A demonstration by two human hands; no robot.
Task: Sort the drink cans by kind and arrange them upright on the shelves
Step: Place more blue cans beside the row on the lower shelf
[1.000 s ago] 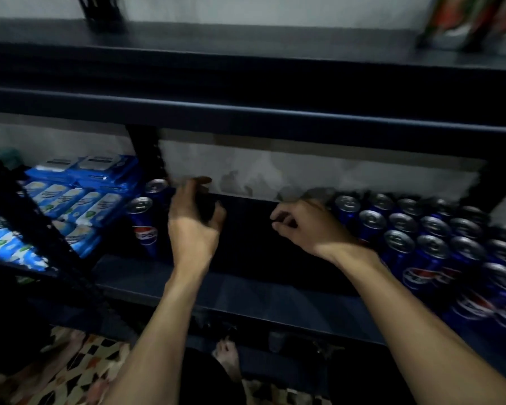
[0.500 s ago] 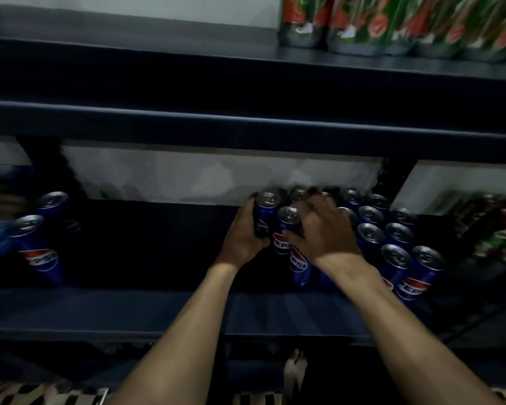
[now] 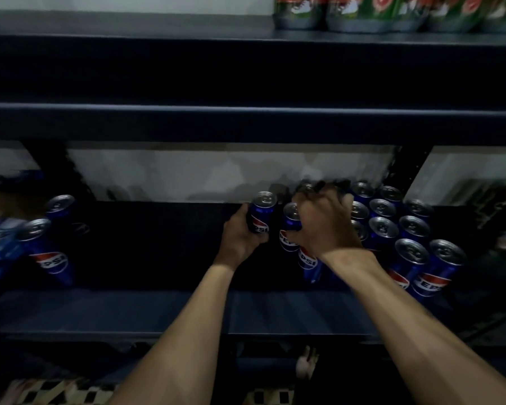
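Left hand (image 3: pixel 240 238) — fingers wrapped round Pepsi can (image 3: pixel 260 216); right hand (image 3: pixel 324 226) at its 3 o'clock, fingers curled over can cluster (image 3: pixel 383 229) — grip unclear.

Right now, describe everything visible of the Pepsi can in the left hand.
The Pepsi can is deep blue, seemingly metal, with a silver top and pull tab, a red, white and blue globe and white lettering down its side. It stands roughly upright at the left edge of the can cluster on the lower shelf. The left hand grips its lower part from the left. Its base is hidden, so I cannot tell whether it rests on the shelf.
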